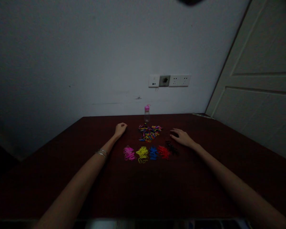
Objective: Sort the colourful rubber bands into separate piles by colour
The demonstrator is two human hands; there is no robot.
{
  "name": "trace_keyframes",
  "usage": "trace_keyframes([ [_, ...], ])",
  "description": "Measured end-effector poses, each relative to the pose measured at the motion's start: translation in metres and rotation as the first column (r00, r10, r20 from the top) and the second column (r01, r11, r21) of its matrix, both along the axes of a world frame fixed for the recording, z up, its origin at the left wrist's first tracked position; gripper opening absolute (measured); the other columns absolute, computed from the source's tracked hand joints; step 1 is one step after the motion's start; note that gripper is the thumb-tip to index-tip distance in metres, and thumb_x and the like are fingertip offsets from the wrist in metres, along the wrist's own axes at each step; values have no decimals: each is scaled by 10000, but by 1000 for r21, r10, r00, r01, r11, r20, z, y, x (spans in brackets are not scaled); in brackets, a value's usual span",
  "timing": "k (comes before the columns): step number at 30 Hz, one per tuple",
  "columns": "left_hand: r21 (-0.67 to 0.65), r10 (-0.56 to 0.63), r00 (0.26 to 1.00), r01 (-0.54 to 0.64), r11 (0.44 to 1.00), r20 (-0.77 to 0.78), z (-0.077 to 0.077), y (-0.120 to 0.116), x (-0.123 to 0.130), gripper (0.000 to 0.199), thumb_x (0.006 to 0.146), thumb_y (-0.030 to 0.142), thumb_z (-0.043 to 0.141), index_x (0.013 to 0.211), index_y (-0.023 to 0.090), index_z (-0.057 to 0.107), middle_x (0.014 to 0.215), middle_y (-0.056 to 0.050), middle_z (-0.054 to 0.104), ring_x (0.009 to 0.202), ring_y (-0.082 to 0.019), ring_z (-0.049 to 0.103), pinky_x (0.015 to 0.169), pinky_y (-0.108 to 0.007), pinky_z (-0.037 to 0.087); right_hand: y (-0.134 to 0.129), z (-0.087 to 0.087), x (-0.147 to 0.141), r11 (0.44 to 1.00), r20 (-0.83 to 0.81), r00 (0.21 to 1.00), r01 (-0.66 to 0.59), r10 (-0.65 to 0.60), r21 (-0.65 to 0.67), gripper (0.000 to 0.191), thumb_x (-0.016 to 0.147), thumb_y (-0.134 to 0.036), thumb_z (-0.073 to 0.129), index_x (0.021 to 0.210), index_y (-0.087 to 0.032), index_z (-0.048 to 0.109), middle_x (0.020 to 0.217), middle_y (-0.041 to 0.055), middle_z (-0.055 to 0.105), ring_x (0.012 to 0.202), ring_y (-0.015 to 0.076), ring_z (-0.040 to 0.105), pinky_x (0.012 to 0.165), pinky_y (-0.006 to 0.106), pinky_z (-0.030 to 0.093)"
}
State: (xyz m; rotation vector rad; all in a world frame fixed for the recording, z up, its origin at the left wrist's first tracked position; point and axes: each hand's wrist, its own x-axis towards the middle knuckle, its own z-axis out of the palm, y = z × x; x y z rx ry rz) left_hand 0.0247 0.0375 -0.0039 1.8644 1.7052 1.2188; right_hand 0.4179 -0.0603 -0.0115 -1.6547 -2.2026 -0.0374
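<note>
My left hand (pixel 121 128) rests on the table in a loose fist, left of a mixed heap of small coloured elastic bands (pixel 149 133); nothing shows in its curled fingers. On the heap's other side, my right hand (pixel 181 137) lies palm down with its fingers stretched out, close to a pile of black bands (pixel 171 148). Nearer to me, sorted piles form a row: pink bands (pixel 129 153), yellow bands (pixel 142 152), blue bands (pixel 153 153) and red bands (pixel 163 152). Neither hand touches a pile.
A small clear bottle (pixel 146 117) with a pink top stands behind the mixed heap. The dark red table (pixel 133 190) reaches back to a pale wall (pixel 109 63) with sockets (pixel 179 80). A panelled door (pixel 259 76) is at the right.
</note>
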Motion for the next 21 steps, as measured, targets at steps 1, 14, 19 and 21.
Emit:
trace_keyframes([
  [1, -11, -4, 1000, 4, 1000, -4, 0, 0, 0, 249, 715, 245, 464, 784, 123, 669, 651, -35, 634, 648, -141, 572, 637, -215, 419, -1, -2, 0, 1000, 6, 1000, 12, -12, 7, 498, 822, -456, 404, 1174, -134, 546, 1277, 139, 481, 1177, 247, 435, 994, 380, 323],
  [14, -71, -293, 798, 302, 951, -527, 49, -49, 31, 247, 683, 385, 523, 773, 203, 663, 745, -19, 638, 662, -138, 551, 590, -214, 371, -9, 1, -8, 997, 63, 996, 69, -67, -21, 518, 839, -460, 353, 1211, -140, 519, 1325, 131, 434, 1222, 243, 386, 1009, 374, 295],
  [19, -172, -504, 653, 505, 846, -565, 63, -84, 44, 234, 677, 341, 554, 846, 218, 660, 694, 5, 623, 612, -120, 539, 568, -206, 349, -8, -1, -8, 997, 48, 996, 71, -70, -22, 504, 842, -452, 360, 1220, -154, 508, 1332, 121, 426, 1230, 240, 376, 1014, 384, 285],
  [21, -205, -563, 605, 557, 804, -562, 62, -92, 46, 241, 677, 336, 568, 871, 225, 658, 690, 7, 626, 598, -118, 538, 558, -207, 342, -7, -2, -7, 998, 46, 997, 67, -66, -17, 498, 838, -450, 371, 1218, -160, 509, 1335, 118, 424, 1230, 241, 375, 1012, 388, 289],
])
